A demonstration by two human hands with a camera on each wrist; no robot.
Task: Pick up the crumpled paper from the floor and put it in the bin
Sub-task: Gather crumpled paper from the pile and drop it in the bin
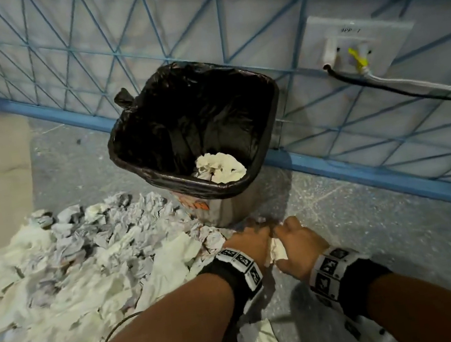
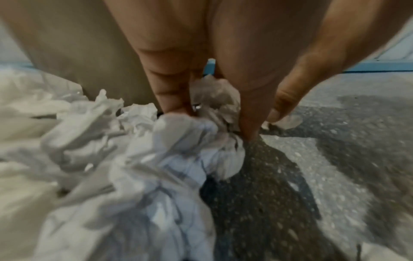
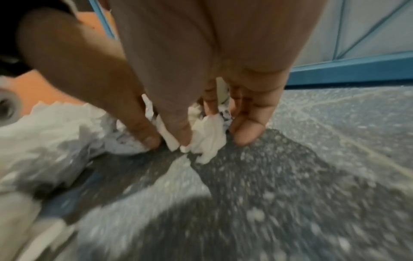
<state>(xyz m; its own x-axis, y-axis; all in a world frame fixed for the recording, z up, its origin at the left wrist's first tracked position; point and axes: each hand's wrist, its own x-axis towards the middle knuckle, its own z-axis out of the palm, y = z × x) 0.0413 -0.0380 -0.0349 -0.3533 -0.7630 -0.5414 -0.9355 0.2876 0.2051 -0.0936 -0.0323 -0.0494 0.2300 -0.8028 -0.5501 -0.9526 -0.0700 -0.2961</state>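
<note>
Near the black-lined bin (image 1: 195, 134), our left hand (image 1: 250, 238) and right hand (image 1: 299, 243) pinch light, soft crumpled white paper (image 1: 277, 252); we grip its bulk.

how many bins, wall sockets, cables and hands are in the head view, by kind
bin: 1
wall socket: 1
cables, one black and one white: 2
hands, left hand and right hand: 2
total: 6
The crumpled paper is one pile, too jumbled to count.
</note>
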